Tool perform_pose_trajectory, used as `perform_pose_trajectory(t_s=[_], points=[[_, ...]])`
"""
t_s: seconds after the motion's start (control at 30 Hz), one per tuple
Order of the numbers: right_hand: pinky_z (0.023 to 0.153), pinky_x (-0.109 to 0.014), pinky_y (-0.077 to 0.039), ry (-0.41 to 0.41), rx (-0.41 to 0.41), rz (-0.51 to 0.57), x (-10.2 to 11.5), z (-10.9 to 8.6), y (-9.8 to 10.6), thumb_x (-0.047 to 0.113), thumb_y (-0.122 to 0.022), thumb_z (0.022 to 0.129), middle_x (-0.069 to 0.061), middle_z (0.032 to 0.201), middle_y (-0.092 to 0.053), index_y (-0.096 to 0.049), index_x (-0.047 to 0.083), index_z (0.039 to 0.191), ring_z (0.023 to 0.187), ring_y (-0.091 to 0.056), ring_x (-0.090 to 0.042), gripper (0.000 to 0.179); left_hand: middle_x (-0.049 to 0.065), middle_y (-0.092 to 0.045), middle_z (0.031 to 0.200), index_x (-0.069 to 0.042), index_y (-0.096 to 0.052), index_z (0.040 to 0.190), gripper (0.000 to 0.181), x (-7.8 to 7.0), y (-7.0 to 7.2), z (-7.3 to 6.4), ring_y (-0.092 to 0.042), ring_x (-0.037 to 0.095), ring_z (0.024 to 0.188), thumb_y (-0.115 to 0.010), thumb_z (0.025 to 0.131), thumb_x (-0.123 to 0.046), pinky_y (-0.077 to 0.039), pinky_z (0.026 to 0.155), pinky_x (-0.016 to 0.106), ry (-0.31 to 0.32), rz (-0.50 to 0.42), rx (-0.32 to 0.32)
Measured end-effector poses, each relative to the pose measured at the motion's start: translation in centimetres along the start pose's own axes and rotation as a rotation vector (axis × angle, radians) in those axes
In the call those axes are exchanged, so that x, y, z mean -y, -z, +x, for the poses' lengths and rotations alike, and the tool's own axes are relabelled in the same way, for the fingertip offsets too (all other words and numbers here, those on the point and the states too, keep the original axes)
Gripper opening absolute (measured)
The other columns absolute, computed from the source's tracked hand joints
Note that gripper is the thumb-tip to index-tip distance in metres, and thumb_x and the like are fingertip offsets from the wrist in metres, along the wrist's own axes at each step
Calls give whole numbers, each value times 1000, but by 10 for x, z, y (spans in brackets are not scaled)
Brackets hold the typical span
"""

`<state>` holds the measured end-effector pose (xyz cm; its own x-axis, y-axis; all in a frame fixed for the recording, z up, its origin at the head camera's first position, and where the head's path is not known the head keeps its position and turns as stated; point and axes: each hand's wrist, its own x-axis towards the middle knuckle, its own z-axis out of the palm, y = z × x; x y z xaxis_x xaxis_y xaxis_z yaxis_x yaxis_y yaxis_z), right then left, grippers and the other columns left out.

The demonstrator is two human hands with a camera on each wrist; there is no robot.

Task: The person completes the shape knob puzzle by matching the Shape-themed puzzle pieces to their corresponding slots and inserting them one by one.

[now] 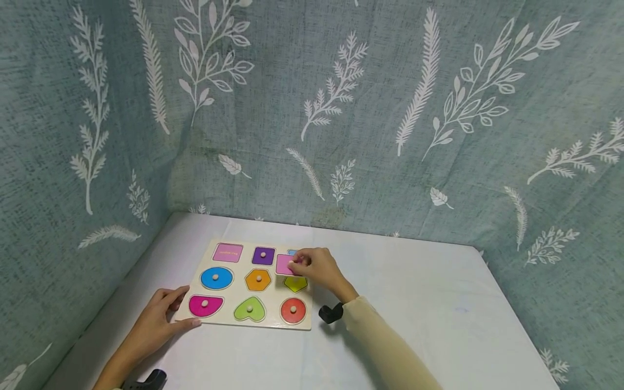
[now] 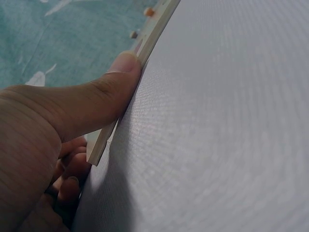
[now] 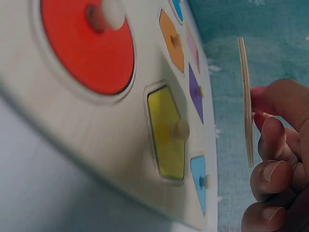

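Observation:
A wooden knob puzzle board (image 1: pixel 224 319) lies flat on the table. My right hand (image 1: pixel 319 268) pinches the knob of a pink rectangular puzzle piece (image 1: pixel 284 264), holding it above the board's right part. In the right wrist view, this piece (image 3: pixel 245 101) stands edge-on, apart from the board. Beneath it a yellow pentagon (image 3: pixel 166 140) and a light blue piece (image 3: pixel 198 181) are partly covered in the head view. My left hand (image 1: pixel 158 319) grips the board's near left corner, with the thumb (image 2: pixel 104 92) along the front edge and curled fingers at the left side.
A pink rectangular recess (image 1: pixel 227 252) without a piece is at the board's far left. Purple square (image 1: pixel 263 255), blue oval (image 1: pixel 216 278), orange hexagon (image 1: pixel 258 280), magenta semicircle (image 1: pixel 206 306), green heart (image 1: pixel 249 310) and red circle (image 1: pixel 293 311) sit in place. Patterned cloth (image 1: pixel 273 108) hangs behind.

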<state>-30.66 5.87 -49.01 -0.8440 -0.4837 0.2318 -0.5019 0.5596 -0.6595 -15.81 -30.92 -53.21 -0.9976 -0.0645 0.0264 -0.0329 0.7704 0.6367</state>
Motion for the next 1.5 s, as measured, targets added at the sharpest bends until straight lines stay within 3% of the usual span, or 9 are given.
perform_pose_trajectory(t_s=[0.63,0.93,1.13,1.27,1.5], points=[[51,-21,-35,-12,53,-57,21,27,-15,37,-76,94,10,65,-58,-77,16,98,57,-48,-6,22,19,-47,115,8,-46,147,103,-4,-9,12,-50,31,102,-90,75,-49,-54,89,51,-20,-15,15],[51,-20,-35,-19,112,-83,31,36,-37,38,-75,95,10,64,-56,-76,18,93,57,-46,-5,20,19,-49,115,8,-47,147,103,-1,-15,4,-51,30,101,-92,73,-48,-56,89,48,3,-22,32],[52,-21,-36,-7,122,-103,50,55,-49,39,-73,96,11,65,-57,-75,20,93,60,-49,-8,19,20,-48,115,8,-46,147,103,6,-6,5,-51,31,99,-91,74,-49,-55,86,50,-19,12,-6],[50,-20,-36,-28,122,-135,55,61,-57,38,-74,95,11,64,-56,-75,20,92,59,-48,-7,18,21,-48,116,9,-46,147,103,3,-1,4,-50,32,100,-91,74,-47,-55,87,50,-8,10,10],[49,-20,-38,-57,122,-88,56,65,-70,38,-76,94,13,64,-59,-74,20,89,57,-50,-6,19,20,-48,117,8,-48,146,102,5,-1,3,-50,31,100,-91,74,-49,-53,77,38,-40,43,-9]])
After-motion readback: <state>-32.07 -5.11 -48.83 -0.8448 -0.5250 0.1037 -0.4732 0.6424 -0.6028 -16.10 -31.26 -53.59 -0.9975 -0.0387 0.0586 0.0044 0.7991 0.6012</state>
